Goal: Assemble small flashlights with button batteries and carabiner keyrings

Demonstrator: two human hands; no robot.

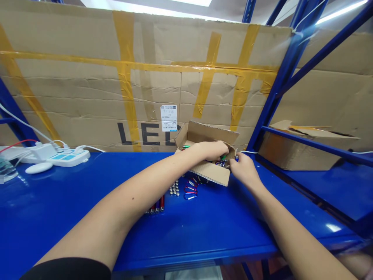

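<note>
An open cardboard box (206, 171) is set on the blue metal table (221, 229), the left hand (211, 151) placed inside it and the right hand (244, 169) at its right edge. Before the box are laid round silver metal balls (174, 188), looped red carabiners (190, 190) and slim cylinders (155, 206); a white power strip (60, 157) is left of them.

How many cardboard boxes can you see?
2: a small open cardboard box on the blue metal bench, and a larger cardboard box on the blue shelf at right. More may be hidden.
</note>
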